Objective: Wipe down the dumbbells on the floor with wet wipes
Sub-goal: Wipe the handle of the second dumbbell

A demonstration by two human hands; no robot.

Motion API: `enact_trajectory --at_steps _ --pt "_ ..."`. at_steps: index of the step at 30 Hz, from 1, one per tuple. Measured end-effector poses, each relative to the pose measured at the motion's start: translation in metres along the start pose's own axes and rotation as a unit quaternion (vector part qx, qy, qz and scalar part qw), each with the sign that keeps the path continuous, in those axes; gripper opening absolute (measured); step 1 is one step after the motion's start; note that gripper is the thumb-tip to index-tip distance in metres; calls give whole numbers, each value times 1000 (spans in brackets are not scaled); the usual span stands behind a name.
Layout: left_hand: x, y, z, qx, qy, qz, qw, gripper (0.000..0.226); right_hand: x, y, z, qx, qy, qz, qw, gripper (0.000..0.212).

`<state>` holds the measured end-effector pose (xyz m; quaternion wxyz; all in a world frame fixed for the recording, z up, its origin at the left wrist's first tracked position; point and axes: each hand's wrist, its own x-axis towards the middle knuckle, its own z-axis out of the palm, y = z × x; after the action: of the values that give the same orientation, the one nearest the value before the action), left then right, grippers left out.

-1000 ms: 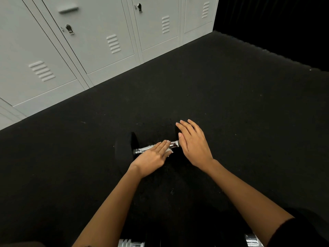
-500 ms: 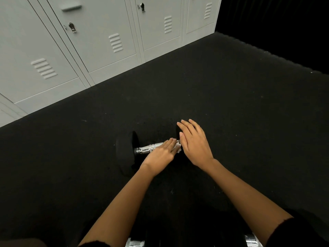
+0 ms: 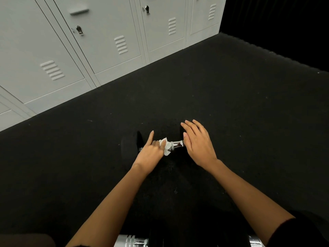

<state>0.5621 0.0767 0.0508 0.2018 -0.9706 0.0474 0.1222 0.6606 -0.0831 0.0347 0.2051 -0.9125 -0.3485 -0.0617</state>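
slid back leftward along the chrome handle (image 3: 177, 144) since half a second ago: left hand (image 3: 151, 152), fingers (image 3: 156, 143) pinching the wet wipe (image 3: 166, 146). right hand (image 3: 199, 144) flat, steadying the dumbbell (image 3: 130, 147) mid-floor (image 3: 231, 104). handle wiping under way, probably unfinished.

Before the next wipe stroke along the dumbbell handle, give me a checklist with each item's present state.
1. Wet wipe held by left hand: ok.
2. Wipe on the chrome handle: ok.
3. Right hand steadying the dumbbell's right end, fingers straight: ok.
4. Handle's bare stretch clear of fingers: ok.
5. Left weight head wiped: cannot tell.
6. Dumbbell flat on the floor: ok.
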Motion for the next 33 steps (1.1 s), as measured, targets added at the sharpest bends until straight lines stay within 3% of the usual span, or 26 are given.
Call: enact_trajectory --at_steps 6,12,20,25,28,31,33 --pt "-15 -8 -10 47 -32 -107 993 31 -2 0 0 0 5 -4 1000 50" --pt "-16 -6 -19 5 -62 -175 983 22 -2 -1 -1 -7 4 -2 1000 51" --pt "-34 -5 -9 14 -14 -107 994 39 0 0 2 -14 -10 8 1000 52" --pt "-49 -12 -1 -138 33 -98 985 50 -2 0 0 -24 -22 8 999 55" --pt "-56 -17 -9 -318 101 -141 932 48 -2 -1 -4 -37 -35 19 999 48" --pt "-67 -22 -27 -506 165 -215 819 32 -3 -6 -8 -60 -50 27 997 46" --pt "-76 -24 -37 -565 206 -255 757 22 -4 -10 -12 -74 -66 30 995 48"
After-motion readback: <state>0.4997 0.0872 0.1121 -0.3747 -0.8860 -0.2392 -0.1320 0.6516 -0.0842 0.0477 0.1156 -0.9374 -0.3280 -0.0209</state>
